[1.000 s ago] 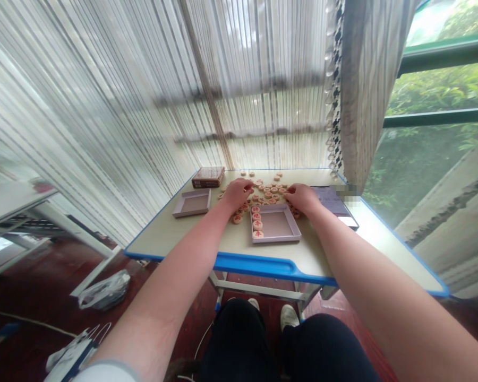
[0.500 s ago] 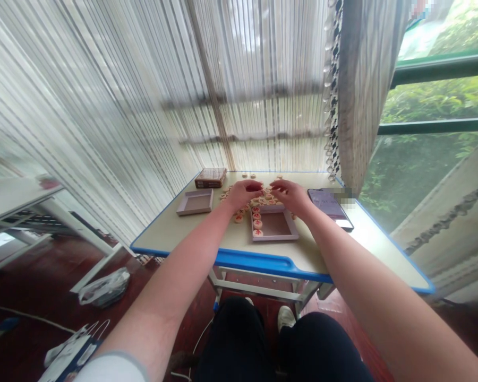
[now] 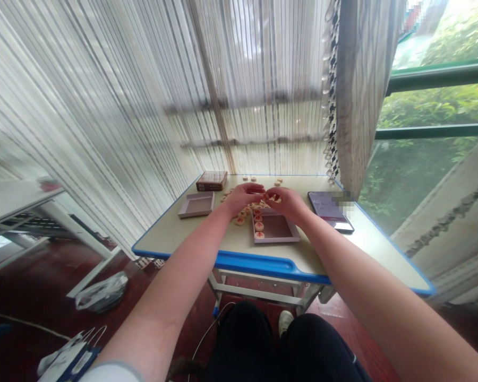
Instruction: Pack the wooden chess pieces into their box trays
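Note:
My left hand (image 3: 242, 197) and my right hand (image 3: 282, 200) meet over a scatter of round wooden chess pieces (image 3: 250, 211) on the desk (image 3: 191, 236). My right hand is curled, its fingertips pinching a wooden piece (image 3: 274, 198). My left hand is curled with fingers reaching toward that piece; whether it grips anything is unclear. Just below the hands lies a shallow grey tray (image 3: 276, 229) with a column of three red-marked pieces (image 3: 258, 226) along its left side.
A second grey tray (image 3: 196, 204) lies at the left, a brown box (image 3: 212, 180) behind it. A phone (image 3: 330, 210) lies at the right. Striped curtains hang behind the desk, a window at the right. Bags lie on the floor (image 3: 99, 291).
My hands have drawn together from apart over the pieces, and my right hand has lifted a piece off the desk. The view has shifted slightly.

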{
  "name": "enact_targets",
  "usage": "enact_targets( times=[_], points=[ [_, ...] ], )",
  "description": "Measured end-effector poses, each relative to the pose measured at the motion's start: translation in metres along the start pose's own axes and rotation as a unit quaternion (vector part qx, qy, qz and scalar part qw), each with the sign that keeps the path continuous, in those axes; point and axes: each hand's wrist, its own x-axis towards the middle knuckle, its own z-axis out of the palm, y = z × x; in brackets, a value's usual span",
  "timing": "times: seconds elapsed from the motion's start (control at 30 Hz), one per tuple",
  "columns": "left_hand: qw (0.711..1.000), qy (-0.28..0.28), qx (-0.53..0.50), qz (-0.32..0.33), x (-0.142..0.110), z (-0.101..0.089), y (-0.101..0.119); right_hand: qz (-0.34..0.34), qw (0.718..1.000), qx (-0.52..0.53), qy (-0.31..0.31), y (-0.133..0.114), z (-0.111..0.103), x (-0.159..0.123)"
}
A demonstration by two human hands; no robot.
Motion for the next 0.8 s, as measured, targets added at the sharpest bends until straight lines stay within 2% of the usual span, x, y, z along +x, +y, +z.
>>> enact_targets(
  times=[0.03, 0.1, 0.17, 0.2, 0.27, 0.37, 0.5, 0.57, 0.67, 0.8],
  points=[
    [1.000, 0.015, 0.010, -0.003, 0.001, -0.001, 0.000, 0.005, 1.000, -0.014, -0.003, -0.001, -0.002, -0.001],
    [0.994, 0.087, 0.074, 0.001, 0.003, -0.005, -0.001, 0.024, 0.998, -0.045, -0.024, -0.003, -0.008, -0.002],
    [0.961, 0.181, 0.205, 0.031, 0.004, -0.010, -0.004, 0.030, 0.993, -0.073, -0.087, -0.006, -0.016, -0.005],
    [0.938, 0.205, 0.275, 0.056, 0.003, -0.013, -0.005, 0.026, 0.987, -0.087, -0.129, -0.008, -0.020, -0.006],
    [0.892, 0.213, 0.384, 0.105, 0.000, -0.017, -0.008, 0.014, 0.971, -0.115, -0.209, -0.014, -0.027, -0.008],
    [0.854, 0.191, 0.463, 0.138, -0.007, -0.016, -0.008, -0.003, 0.954, -0.138, -0.267, -0.021, -0.032, -0.011],
    [0.819, 0.123, 0.543, 0.135, -0.014, -0.007, 0.002, -0.029, 0.957, -0.133, -0.258, -0.022, -0.031, -0.014],
    [0.813, 0.098, 0.562, 0.119, -0.018, -0.004, 0.007, -0.033, 0.957, -0.125, -0.261, -0.021, -0.030, -0.016],
    [0.824, 0.138, 0.540, 0.106, -0.029, -0.003, 0.009, -0.036, 0.959, -0.130, -0.250, -0.023, -0.031, -0.017],
    [0.825, 0.243, 0.490, 0.143, -0.049, -0.008, -0.002, -0.068, 0.971, -0.093, -0.212, -0.038, -0.036, -0.020]
  ],
)
